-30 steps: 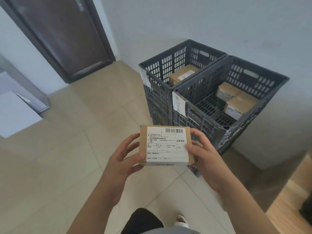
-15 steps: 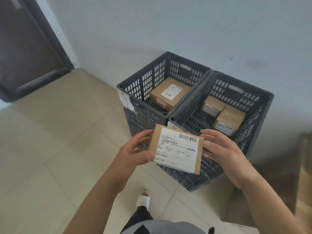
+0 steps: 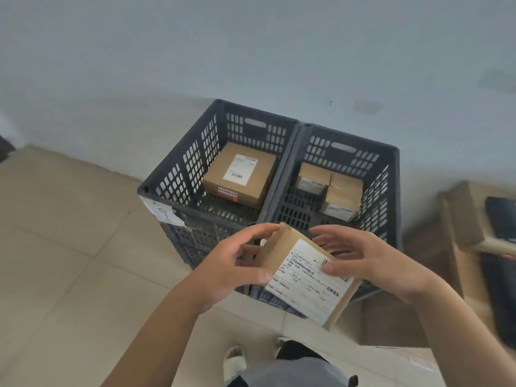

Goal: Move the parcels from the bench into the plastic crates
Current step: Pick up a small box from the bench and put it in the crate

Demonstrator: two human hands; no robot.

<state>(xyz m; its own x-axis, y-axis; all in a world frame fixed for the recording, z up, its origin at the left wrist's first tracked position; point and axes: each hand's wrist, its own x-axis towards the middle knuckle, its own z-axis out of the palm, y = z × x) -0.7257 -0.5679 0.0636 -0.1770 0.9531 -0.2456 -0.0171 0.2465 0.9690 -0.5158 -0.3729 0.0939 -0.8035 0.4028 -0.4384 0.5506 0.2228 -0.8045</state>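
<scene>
I hold a flat brown parcel (image 3: pixel 304 277) with a white shipping label, tilted, over the near rims of two dark plastic crates. My left hand (image 3: pixel 229 266) grips its left edge, thumb on top. My right hand (image 3: pixel 371 258) holds the right side, thumb on the label and fingers spread past the far edge. The left crate (image 3: pixel 178 169) contains one labelled parcel (image 3: pixel 240 174). The right crate (image 3: pixel 392 191) contains three small parcels (image 3: pixel 329 188) at its back.
The crates stand side by side against a pale wall on a beige tiled floor. Cardboard boxes (image 3: pixel 460 213) with a dark object (image 3: pixel 499 222) on top sit to the right. A paper tag (image 3: pixel 164 213) hangs on the left crate. My slippered foot (image 3: pixel 234 358) is below.
I have stepped closer and now look down into the crates. The parcel has turned clockwise in my hands and come over the crates' near rims.
</scene>
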